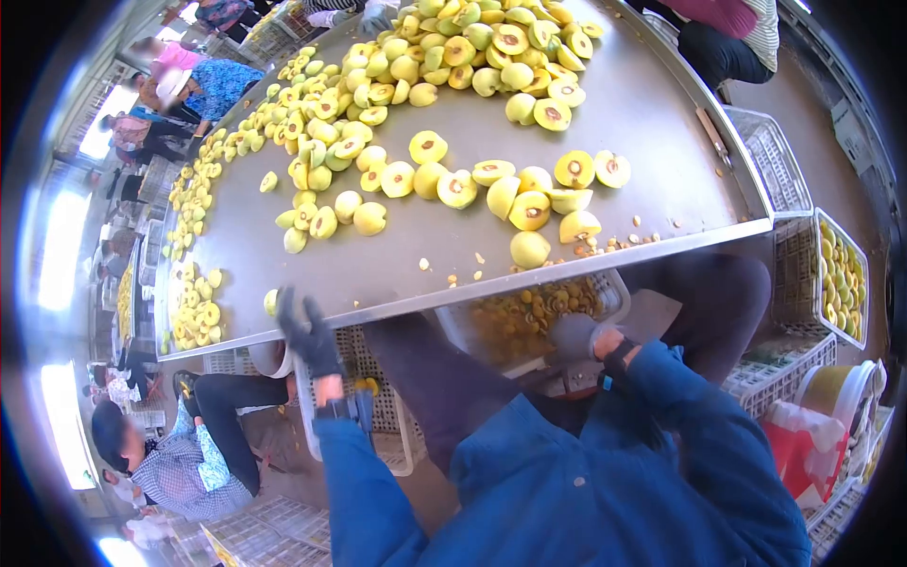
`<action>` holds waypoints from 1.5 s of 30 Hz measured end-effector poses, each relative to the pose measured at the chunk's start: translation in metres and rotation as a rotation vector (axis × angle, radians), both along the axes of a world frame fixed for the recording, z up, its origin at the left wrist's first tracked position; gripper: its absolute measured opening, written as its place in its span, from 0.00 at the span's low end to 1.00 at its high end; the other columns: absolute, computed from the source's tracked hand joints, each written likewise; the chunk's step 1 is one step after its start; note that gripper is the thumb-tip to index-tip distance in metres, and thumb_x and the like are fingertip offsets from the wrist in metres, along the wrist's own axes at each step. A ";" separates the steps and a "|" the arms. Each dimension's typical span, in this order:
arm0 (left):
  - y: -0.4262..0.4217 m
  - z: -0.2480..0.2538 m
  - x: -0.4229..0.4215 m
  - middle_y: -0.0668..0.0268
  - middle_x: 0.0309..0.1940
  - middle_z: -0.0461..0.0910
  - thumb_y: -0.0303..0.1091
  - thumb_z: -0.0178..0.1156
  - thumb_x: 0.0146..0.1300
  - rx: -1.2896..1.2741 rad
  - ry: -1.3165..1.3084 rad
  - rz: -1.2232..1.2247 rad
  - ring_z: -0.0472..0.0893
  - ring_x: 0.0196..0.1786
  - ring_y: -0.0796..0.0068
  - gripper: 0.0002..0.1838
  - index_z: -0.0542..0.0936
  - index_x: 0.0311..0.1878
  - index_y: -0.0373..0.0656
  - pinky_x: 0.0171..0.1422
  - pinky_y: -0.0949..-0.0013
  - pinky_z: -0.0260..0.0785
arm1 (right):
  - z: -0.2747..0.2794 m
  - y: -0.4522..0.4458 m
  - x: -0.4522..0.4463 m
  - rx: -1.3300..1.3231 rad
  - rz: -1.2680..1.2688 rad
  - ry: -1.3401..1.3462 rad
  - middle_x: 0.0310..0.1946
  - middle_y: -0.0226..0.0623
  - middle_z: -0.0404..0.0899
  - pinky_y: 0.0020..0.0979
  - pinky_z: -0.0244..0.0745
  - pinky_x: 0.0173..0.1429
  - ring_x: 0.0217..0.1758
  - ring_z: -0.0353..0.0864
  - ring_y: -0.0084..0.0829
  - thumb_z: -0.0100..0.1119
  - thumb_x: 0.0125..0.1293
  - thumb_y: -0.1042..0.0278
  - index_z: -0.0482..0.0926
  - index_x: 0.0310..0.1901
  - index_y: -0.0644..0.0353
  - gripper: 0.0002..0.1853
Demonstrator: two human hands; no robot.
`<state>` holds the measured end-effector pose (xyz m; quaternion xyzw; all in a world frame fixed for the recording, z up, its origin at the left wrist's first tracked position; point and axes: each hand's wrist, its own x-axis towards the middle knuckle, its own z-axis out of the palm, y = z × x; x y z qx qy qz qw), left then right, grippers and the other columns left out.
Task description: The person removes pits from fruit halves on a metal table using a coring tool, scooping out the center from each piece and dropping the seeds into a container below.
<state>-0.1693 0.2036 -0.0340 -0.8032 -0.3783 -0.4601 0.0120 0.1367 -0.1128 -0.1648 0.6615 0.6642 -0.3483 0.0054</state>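
Note:
My left hand (310, 342), in a dark glove, reaches over the table's near edge with its fingers apart. Just beyond the fingertips lies a yellow peach half (271, 302). My right hand (573, 337), in a grey glove, is curled below the edge, over a crate (456, 331) holding brown stones and scraps. What that hand holds, if anything, is hidden. Cut yellow peach halves (457, 189), some with stones showing, are spread over the metal table (378, 269), heaped at the far side. Loose stones (590, 248) lie along the near rim.
A knife (710, 132) rests near the table's right rim. Crates stand at right, one full of peaches (841, 283), beside a white bucket (839, 389) and a red bag (803, 444). An emptier crate (392, 425) is by my left knee. A seated co-worker (194, 463) is at left.

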 end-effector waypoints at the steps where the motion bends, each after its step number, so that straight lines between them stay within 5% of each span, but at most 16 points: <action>1: -0.001 0.017 0.033 0.51 0.57 0.78 0.33 0.61 0.67 -0.005 0.029 -0.086 0.77 0.61 0.52 0.18 0.77 0.58 0.37 0.68 0.55 0.65 | 0.002 -0.005 -0.002 0.013 0.000 0.031 0.33 0.48 0.85 0.46 0.79 0.45 0.39 0.85 0.50 0.61 0.57 0.43 0.87 0.36 0.56 0.22; 6: 0.039 0.020 0.160 0.48 0.49 0.81 0.36 0.59 0.68 -0.211 0.209 -0.360 0.80 0.53 0.47 0.18 0.78 0.57 0.39 0.61 0.53 0.70 | -0.030 -0.030 -0.020 -0.032 0.006 0.110 0.32 0.48 0.85 0.46 0.80 0.46 0.38 0.85 0.50 0.59 0.58 0.41 0.88 0.36 0.55 0.23; 12: 0.101 -0.038 0.222 0.44 0.50 0.79 0.46 0.61 0.63 -0.311 0.550 -0.180 0.77 0.57 0.44 0.27 0.74 0.62 0.44 0.63 0.49 0.68 | -0.025 -0.023 -0.011 -0.068 -0.014 0.173 0.36 0.47 0.85 0.46 0.79 0.47 0.40 0.85 0.50 0.58 0.60 0.43 0.87 0.42 0.52 0.22; 13: 0.105 -0.043 0.227 0.48 0.49 0.79 0.43 0.65 0.61 -0.230 0.497 -0.187 0.83 0.48 0.50 0.27 0.74 0.62 0.43 0.52 0.52 0.76 | -0.014 -0.023 -0.009 -0.086 -0.006 0.172 0.37 0.46 0.85 0.47 0.79 0.47 0.40 0.85 0.50 0.58 0.60 0.43 0.87 0.43 0.52 0.22; 16: 0.094 -0.043 0.234 0.55 0.39 0.82 0.37 0.67 0.60 -0.926 0.082 -0.214 0.83 0.29 0.64 0.22 0.77 0.57 0.42 0.33 0.61 0.77 | 0.004 -0.018 0.004 -0.112 0.022 0.152 0.37 0.46 0.85 0.47 0.79 0.46 0.40 0.85 0.50 0.59 0.60 0.45 0.84 0.48 0.51 0.22; 18: 0.080 -0.040 0.228 0.68 0.19 0.77 0.34 0.70 0.58 -1.005 -0.080 -0.301 0.72 0.14 0.80 0.15 0.81 0.45 0.38 0.19 0.71 0.65 | 0.023 -0.018 0.012 -0.022 -0.009 0.185 0.35 0.48 0.84 0.48 0.78 0.44 0.39 0.84 0.51 0.60 0.61 0.48 0.81 0.50 0.52 0.21; 21: 0.046 -0.029 0.199 0.70 0.27 0.79 0.32 0.66 0.63 -1.117 -0.371 -0.420 0.73 0.20 0.83 0.14 0.80 0.50 0.38 0.23 0.74 0.65 | 0.098 -0.011 0.024 0.230 -0.211 0.339 0.33 0.51 0.82 0.49 0.77 0.42 0.38 0.83 0.53 0.62 0.62 0.52 0.77 0.51 0.54 0.21; 23: -0.018 0.031 0.187 0.73 0.30 0.78 0.36 0.65 0.64 -1.079 -0.282 -0.394 0.70 0.26 0.88 0.14 0.80 0.49 0.38 0.29 0.79 0.61 | 0.145 0.006 0.030 0.473 -0.446 0.434 0.33 0.53 0.81 0.49 0.76 0.41 0.38 0.82 0.55 0.64 0.62 0.54 0.75 0.51 0.57 0.21; 26: -0.061 0.025 0.154 0.66 0.36 0.82 0.31 0.67 0.62 -1.234 -0.233 -0.418 0.77 0.32 0.81 0.14 0.81 0.49 0.36 0.35 0.74 0.72 | 0.165 0.042 0.021 0.780 -0.696 0.506 0.35 0.55 0.81 0.47 0.76 0.42 0.39 0.82 0.56 0.65 0.62 0.56 0.74 0.52 0.60 0.22; 28: -0.121 0.040 0.154 0.62 0.45 0.82 0.29 0.66 0.61 -1.035 -0.335 -0.642 0.80 0.42 0.76 0.16 0.81 0.52 0.36 0.47 0.70 0.75 | 0.170 0.057 0.006 0.836 -0.753 0.557 0.37 0.57 0.80 0.46 0.76 0.43 0.41 0.81 0.57 0.65 0.62 0.57 0.74 0.53 0.61 0.23; 30: -0.147 0.033 0.146 0.58 0.57 0.78 0.28 0.63 0.61 -0.672 0.046 -0.613 0.74 0.62 0.67 0.25 0.74 0.62 0.32 0.69 0.64 0.65 | 0.164 0.065 -0.017 0.891 -0.879 0.589 0.38 0.57 0.81 0.40 0.76 0.45 0.43 0.83 0.50 0.64 0.63 0.60 0.73 0.54 0.65 0.22; 32: -0.179 0.032 0.151 0.56 0.63 0.73 0.38 0.54 0.72 -1.023 -0.549 -0.709 0.72 0.64 0.64 0.25 0.70 0.67 0.33 0.71 0.62 0.62 | 0.159 0.066 -0.031 0.756 -1.052 1.016 0.38 0.52 0.82 0.36 0.75 0.46 0.43 0.83 0.38 0.63 0.65 0.61 0.73 0.52 0.68 0.21; 34: -0.193 0.024 0.163 0.53 0.60 0.75 0.51 0.41 0.79 -1.003 -0.802 -0.692 0.76 0.60 0.62 0.31 0.62 0.72 0.34 0.68 0.60 0.67 | 0.158 0.055 -0.042 0.553 -1.087 1.142 0.37 0.48 0.81 0.32 0.75 0.47 0.44 0.80 0.28 0.62 0.66 0.61 0.73 0.52 0.71 0.21; 39: -0.201 0.053 0.158 0.57 0.50 0.80 0.64 0.35 0.75 -1.177 -0.930 -0.679 0.80 0.51 0.66 0.40 0.58 0.74 0.37 0.59 0.62 0.74 | 0.195 0.003 -0.052 0.927 -0.592 0.181 0.30 0.45 0.82 0.43 0.77 0.32 0.31 0.83 0.51 0.66 0.59 0.68 0.75 0.47 0.55 0.16; 42: -0.211 0.069 0.153 0.58 0.49 0.79 0.59 0.34 0.78 -1.139 -0.810 -0.750 0.81 0.50 0.65 0.35 0.61 0.73 0.38 0.58 0.63 0.75 | 0.187 -0.008 -0.055 0.930 -0.494 0.084 0.30 0.32 0.73 0.37 0.73 0.25 0.26 0.81 0.35 0.64 0.63 0.60 0.77 0.58 0.40 0.20; 45: -0.215 0.065 0.152 0.57 0.47 0.80 0.58 0.34 0.78 -1.247 -0.881 -0.699 0.83 0.45 0.63 0.35 0.61 0.73 0.38 0.54 0.62 0.78 | 0.191 -0.013 -0.056 0.971 -0.430 -0.008 0.30 0.31 0.72 0.35 0.71 0.23 0.22 0.79 0.32 0.63 0.63 0.59 0.75 0.61 0.35 0.23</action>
